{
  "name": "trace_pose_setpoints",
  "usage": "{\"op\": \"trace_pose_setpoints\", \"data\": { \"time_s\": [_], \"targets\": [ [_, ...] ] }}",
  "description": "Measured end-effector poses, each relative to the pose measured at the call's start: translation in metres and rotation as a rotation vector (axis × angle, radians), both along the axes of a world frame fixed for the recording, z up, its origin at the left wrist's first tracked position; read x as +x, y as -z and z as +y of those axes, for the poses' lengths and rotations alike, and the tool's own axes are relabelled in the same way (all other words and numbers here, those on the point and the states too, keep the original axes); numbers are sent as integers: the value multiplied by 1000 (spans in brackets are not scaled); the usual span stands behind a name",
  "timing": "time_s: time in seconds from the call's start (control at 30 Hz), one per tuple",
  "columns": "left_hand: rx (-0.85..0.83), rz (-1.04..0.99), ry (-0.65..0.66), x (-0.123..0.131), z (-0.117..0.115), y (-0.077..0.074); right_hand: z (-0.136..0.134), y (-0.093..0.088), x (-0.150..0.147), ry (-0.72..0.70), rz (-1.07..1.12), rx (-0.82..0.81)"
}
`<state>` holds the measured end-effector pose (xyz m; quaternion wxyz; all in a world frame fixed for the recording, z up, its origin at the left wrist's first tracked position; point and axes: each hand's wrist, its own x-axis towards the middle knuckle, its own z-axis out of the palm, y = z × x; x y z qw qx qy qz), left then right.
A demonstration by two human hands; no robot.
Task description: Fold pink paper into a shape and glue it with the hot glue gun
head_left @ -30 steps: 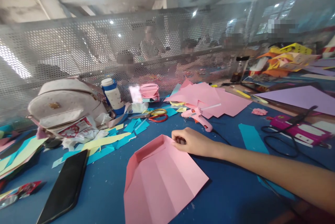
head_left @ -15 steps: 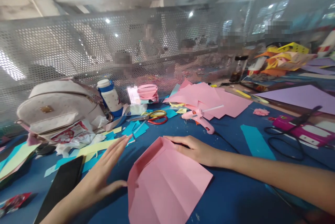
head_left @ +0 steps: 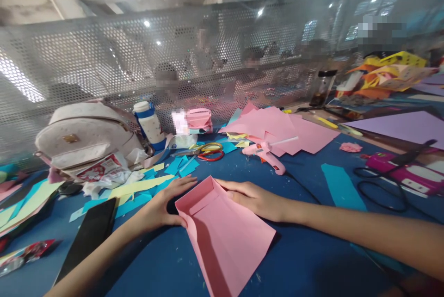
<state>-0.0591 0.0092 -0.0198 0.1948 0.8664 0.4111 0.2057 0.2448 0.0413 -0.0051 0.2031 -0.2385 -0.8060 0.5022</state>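
Note:
A sheet of pink paper [head_left: 231,237] lies in front of me, folded like a shallow tray, with walls raised along its far and left sides. My left hand [head_left: 168,204] cups the far left corner. Its thumb presses the left wall from outside and its fingers reach behind the far wall. On the right side, my right hand [head_left: 255,199] grips the paper's edge, thumb on top and some fingers hidden beneath. Beyond the paper rests a pink glue gun [head_left: 265,154] with a glue stick in its back. Scissors [head_left: 208,151] with red and yellow handles lie left of it.
A black phone [head_left: 92,232] lies by my left forearm, near blue and yellow paper scraps [head_left: 138,190]. Farther back are a pale backpack [head_left: 81,137], a bottle [head_left: 149,126] and pink sheets [head_left: 287,128]. To the right sit a magenta power strip [head_left: 404,172] and its cable.
My left hand has moved from stretched beside the paper to curled round its far left corner. The left wall now stands more upright, and the paper has turned slightly. My right hand keeps its grip.

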Motion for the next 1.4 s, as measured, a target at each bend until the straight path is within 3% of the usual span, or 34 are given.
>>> {"op": "trace_pose_setpoints", "data": {
  "time_s": [0.2,0.43,0.57,0.8,0.93,1.07,1.23,1.3,1.4],
  "targets": [
    [-11,90,104,4,11,-7,-2,-6,-1,-49,55,1],
    [-74,37,185,17,17,-7,3,-2,-2,-70,44,-7],
    [-215,-102,144,29,7,-3,7,-2,-2,-97,-12,-103],
    [-379,-309,60,39,-27,10,14,-7,-8,-333,144,-257],
    [-369,-305,-4,34,-39,16,20,3,-3,-243,95,-198],
    [-344,-337,11,32,-42,17,21,13,2,-170,102,-170],
    [-296,-360,30,35,-43,12,21,21,-1,-155,246,-329],
    [-206,-384,-20,36,-43,11,21,23,-2,-115,307,-346],
    [43,-425,-207,36,-40,13,19,23,-3,44,387,-223]
  ]
}}
